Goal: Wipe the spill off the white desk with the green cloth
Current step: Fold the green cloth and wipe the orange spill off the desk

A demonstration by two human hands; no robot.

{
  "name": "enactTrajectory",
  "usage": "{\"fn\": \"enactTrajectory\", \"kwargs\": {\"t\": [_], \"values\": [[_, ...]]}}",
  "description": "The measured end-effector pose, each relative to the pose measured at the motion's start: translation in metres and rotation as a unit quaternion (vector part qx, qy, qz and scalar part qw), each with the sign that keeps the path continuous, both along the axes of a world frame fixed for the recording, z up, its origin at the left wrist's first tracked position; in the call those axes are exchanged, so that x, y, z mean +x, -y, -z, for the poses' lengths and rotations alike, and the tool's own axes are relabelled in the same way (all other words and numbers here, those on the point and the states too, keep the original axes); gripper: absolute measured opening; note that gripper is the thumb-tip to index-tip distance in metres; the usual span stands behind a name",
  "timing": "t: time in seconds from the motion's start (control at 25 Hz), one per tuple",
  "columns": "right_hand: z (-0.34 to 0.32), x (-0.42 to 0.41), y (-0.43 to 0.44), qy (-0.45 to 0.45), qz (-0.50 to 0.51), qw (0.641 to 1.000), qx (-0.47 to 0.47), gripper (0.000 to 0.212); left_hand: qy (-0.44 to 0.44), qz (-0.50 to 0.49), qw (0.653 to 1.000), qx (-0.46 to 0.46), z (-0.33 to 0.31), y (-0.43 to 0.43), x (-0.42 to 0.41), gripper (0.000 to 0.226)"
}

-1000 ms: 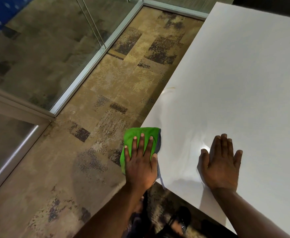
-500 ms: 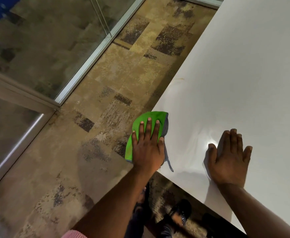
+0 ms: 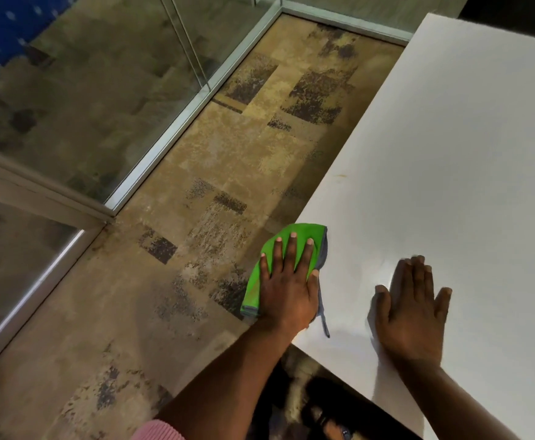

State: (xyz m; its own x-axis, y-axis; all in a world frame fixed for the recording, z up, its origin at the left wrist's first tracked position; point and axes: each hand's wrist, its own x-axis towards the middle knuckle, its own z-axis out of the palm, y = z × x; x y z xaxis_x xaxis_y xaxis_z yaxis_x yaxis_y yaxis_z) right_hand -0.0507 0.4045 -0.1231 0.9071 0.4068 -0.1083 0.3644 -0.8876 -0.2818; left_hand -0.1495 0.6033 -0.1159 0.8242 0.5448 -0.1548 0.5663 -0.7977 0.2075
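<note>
White desk (image 3: 450,173), bare top, no readable writing. Green cloth (image 3: 287,246) on its left edge, partly overhanging. Left hand (image 3: 287,289) pressed flat on cloth, fingers spread. Right hand (image 3: 413,308) flat on desk right of cloth, holding nothing. Faint brownish mark (image 3: 342,176) further along that edge, possibly the spill.

The left hand (image 3: 287,289) lies flat over the green cloth (image 3: 293,238), hiding the cloth's middle; only its far end, left border and a grey strip trailing toward the person show. Whether the cloth's left part rests on the white desk (image 3: 450,160) or hangs past the desk's left edge cannot be told. No clear spill can be made out on the desk; a faint yellowish mark (image 3: 340,176) near that edge is too small to identify. The desk's right side and near edge run out of the picture. The right hand's (image 3: 413,308) fingertips are blurred. A pink sleeve (image 3: 158,431) is cut off at the bottom.
</note>
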Motion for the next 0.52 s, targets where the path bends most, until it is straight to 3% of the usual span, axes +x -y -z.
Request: {"fn": "enactTrajectory", "kwargs": {"t": [0.36, 0.52], "values": [[0.008, -0.002, -0.003, 0.011, 0.047, 0.999, -0.022, 0.073, 0.035, 0.259, 0.965, -0.017, 0.004, -0.002, 0.108, 0.065], [0.002, -0.002, -0.008, 0.015, 0.066, 0.998, -0.003, 0.072, 0.023, 0.293, 0.956, -0.020, 0.000, -0.016, 0.159, 0.063]]}}
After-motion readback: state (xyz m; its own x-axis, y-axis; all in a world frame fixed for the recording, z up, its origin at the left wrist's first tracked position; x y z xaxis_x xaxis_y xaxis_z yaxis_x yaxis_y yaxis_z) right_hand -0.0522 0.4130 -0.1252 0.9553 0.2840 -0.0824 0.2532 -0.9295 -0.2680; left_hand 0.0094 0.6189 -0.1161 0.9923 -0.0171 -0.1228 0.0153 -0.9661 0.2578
